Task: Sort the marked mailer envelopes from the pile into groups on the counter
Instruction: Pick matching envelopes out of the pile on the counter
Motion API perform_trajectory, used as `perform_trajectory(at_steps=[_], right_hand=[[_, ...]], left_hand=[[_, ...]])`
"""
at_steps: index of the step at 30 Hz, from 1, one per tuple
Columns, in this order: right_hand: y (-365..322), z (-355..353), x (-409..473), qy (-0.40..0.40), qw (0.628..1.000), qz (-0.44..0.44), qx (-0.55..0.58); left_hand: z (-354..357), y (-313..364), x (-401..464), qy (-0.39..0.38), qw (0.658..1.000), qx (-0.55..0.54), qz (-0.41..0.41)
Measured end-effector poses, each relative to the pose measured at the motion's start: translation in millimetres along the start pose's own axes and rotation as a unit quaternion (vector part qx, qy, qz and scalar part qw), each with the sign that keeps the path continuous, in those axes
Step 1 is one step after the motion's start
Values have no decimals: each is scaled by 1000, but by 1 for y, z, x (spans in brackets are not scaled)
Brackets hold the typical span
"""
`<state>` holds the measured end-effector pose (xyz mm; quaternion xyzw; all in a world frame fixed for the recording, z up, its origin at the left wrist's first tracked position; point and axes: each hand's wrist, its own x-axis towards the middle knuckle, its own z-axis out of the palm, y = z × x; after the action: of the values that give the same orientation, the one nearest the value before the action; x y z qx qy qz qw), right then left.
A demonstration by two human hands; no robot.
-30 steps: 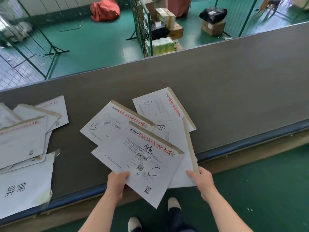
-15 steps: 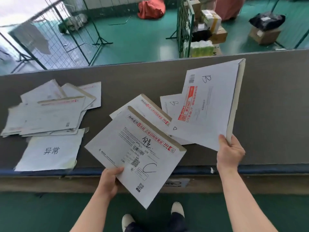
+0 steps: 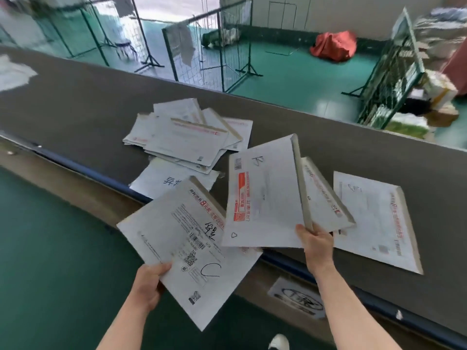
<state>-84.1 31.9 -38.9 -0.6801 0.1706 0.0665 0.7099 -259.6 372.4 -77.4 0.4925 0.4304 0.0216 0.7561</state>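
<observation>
Grey counter with blue front edge. Envelope pile lies on it; sheet with printed characters just in front of pile; two mailers well right.

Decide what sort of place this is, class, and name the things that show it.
Probably a parcel sorting depot: a long grey counter with a pile of envelopes, wire cages holding boxes, and a bare green floor.

Green floor, green wire fence panels on stands, red bundle by pale wall, daylight
</observation>
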Motion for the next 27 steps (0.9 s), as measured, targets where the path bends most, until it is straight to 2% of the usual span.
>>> perform_trajectory(at_steps=[4,8,13,18,23,27], right_hand=[[16,73,-25,-143,985,94,-6],[29,155,-48,-223,966,116,-54],[42,257,-77,-276,952,122,-60],[45,326,-82,-333,930,123,-96],[44,401,-69,-397,904,118,-108],[37,471,-54,-425,890,157,-57]], left_hand=[[-68,15,3,27,999,-35,16],[-121,44,1,10,995,-83,45],[-186,76,0,-10,982,-171,73],[-227,90,8,27,972,-213,92],[-252,121,34,65,973,-185,121],[-275,156,65,110,967,-191,129]])
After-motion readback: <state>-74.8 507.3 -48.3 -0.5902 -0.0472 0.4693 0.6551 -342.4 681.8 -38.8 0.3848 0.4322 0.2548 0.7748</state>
